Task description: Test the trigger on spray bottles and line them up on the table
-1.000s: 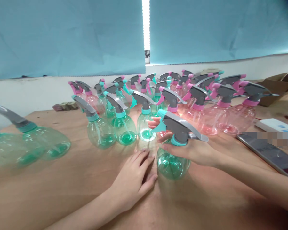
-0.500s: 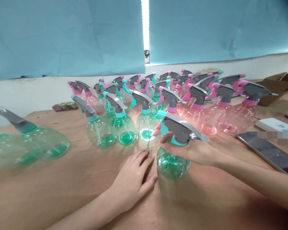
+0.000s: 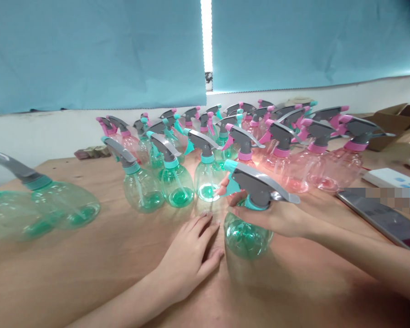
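While the right hand grips the neck of a clear green plastic spray bottle with grey trigger, the left hand lies open, flat on the brown wooden tabletop.

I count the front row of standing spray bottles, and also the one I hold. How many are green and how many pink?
Standing green bottles: 3
Held green bottle in right hand: 1
Pink bottles: 4
Total: 8
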Motion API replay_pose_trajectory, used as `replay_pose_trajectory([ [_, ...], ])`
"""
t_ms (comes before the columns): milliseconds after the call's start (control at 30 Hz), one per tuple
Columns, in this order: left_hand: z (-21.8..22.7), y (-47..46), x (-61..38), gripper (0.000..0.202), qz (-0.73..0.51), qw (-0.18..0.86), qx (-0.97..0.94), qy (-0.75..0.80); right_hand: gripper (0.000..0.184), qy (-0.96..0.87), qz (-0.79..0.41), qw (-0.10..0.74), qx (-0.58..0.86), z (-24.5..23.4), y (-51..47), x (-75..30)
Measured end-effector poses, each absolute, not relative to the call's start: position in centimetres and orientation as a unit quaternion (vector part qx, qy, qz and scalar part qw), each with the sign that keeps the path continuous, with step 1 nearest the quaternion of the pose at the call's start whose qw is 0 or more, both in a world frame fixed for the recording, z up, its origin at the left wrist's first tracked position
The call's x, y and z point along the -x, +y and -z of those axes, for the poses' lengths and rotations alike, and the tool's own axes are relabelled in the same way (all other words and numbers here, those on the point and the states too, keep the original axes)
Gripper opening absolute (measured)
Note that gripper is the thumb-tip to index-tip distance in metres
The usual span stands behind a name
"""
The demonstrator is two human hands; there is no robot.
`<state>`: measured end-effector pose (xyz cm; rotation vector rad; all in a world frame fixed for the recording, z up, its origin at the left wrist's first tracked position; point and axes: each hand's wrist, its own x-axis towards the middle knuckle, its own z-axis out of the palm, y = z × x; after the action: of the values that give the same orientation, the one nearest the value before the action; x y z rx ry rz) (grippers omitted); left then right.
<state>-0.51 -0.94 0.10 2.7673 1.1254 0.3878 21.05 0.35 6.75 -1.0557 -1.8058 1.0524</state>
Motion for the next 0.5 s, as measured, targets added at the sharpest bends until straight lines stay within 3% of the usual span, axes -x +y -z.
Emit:
replay_pose_trajectory([
  [333, 0.05, -0.98, 0.67, 0.043, -0.129, 0.064, -0.918, 0.370, 0.009, -0.703, -0.423, 0.412, 0.398, -6.29, 0.40, -20.87],
  [500, 0.11, -0.94, 0.64, 0.043, -0.135, 0.063, -0.919, 0.365, 0.029, -0.695, -0.418, 0.427, 0.399, -6.10, 0.43, -20.79],
])
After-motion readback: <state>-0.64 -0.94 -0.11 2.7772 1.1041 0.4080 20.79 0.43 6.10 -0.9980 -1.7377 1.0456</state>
